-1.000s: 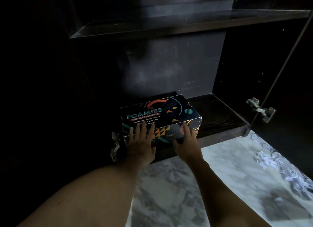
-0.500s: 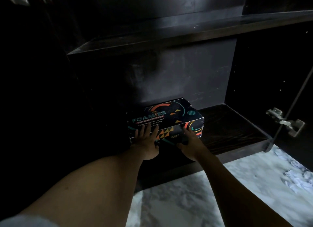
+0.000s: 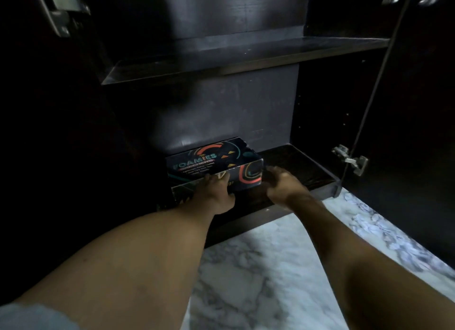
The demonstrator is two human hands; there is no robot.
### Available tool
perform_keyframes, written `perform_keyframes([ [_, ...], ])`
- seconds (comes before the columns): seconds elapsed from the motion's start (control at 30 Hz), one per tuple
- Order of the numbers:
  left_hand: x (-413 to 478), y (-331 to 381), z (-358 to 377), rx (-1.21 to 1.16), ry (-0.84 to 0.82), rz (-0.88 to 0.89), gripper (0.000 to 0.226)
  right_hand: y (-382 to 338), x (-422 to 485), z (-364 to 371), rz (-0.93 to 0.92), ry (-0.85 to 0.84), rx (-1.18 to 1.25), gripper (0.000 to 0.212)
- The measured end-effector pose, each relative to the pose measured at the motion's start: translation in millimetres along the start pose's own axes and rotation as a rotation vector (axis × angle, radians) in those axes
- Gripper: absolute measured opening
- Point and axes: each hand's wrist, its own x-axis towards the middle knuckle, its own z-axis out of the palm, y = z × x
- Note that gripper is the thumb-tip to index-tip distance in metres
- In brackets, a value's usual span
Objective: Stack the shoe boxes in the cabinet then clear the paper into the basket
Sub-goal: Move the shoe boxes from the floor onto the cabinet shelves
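A dark shoe box printed "FOAMIES" with coloured arcs and triangles sits on the bottom shelf of the dark cabinet, close to the back wall. My left hand presses on the box's front face, fingers on its upper edge and thumb underneath. My right hand is at the box's right front corner with loosely curled fingers; whether it touches the box is unclear. Crumpled white paper lies on the marble floor at the right. No basket is in view.
An upper shelf crosses the cabinet above the box. The open right door hangs on a metal hinge; another hinge shows at top left. White-grey marble floor lies in front of the cabinet.
The box has slid back from the shelf's front edge toward the rear wall under both hands. My right hand has shifted from the front face to the right corner.
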Motion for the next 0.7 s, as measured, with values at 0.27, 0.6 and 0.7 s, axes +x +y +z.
perform_keyframes([
  [0.27,-41.2,121.3,-12.6,-0.137,-0.008,0.248,0.059,19.8,-115.0,-78.4,0.231,0.238,-0.020,0.045],
  [0.6,-156.8,276.8,22.8,-0.355,-0.298,0.565,0.048,85.4,-345.0,-138.7,0.546,0.618,-0.040,0.041],
  [0.7,-182.3,303.5,45.5,-0.420,-0.393,0.605,0.049,104.3,-390.1,-133.8,0.643,0.643,-0.062,0.042],
])
